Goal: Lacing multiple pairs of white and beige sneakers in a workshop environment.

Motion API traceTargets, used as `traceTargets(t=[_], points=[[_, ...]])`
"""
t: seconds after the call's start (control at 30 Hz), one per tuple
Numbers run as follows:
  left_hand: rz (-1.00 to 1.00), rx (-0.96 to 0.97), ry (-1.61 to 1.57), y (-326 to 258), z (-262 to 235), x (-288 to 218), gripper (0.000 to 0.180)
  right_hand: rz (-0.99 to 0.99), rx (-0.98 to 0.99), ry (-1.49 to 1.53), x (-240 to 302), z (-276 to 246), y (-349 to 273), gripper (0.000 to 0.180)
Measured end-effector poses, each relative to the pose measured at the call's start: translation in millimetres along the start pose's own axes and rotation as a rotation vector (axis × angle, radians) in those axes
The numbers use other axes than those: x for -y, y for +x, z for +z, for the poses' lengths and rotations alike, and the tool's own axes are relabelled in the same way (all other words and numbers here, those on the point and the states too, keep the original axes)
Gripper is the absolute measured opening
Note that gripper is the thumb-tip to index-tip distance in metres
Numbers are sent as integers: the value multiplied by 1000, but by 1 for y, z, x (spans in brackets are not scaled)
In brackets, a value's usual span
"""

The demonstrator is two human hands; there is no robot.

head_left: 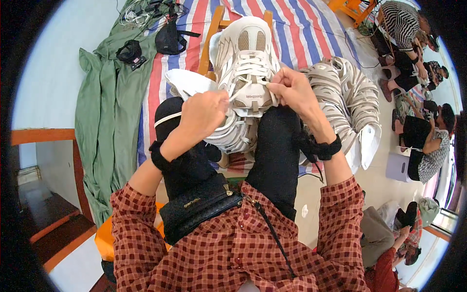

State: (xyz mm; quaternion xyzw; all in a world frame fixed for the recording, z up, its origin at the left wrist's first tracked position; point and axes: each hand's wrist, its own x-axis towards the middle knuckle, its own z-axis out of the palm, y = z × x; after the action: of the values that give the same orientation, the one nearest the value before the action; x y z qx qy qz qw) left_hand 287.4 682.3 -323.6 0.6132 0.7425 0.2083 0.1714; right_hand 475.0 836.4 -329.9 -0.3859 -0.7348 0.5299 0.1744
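Looks like lacing: left hand [203, 113] fisted on one end of the lace [252, 69], right hand [297, 93] pinching the other, cream shoe [247, 52] upper centre of frame, next pull probably wants even tension.

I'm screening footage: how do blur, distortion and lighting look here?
Head view: pale shoe, left hand and right hand look fairly sharp, softly lit; head view: striped sheet bows at its edge, co-workers near the dark rim appear tilted and softer.
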Motion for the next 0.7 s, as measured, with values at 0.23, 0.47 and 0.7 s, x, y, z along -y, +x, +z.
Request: traceTargets(t=[0.23,0.47,0.7], points=[[-92,148,-298,5,-6,13,19,-26,-32,-250,2,-11,-4,12],[-116,25,-266,11,1,-16,32,-133,-121,-222,2,7,-12,20],[38,-343,-231,37,15,-27,17,-393,-282,-540,14,19,-19,29]])
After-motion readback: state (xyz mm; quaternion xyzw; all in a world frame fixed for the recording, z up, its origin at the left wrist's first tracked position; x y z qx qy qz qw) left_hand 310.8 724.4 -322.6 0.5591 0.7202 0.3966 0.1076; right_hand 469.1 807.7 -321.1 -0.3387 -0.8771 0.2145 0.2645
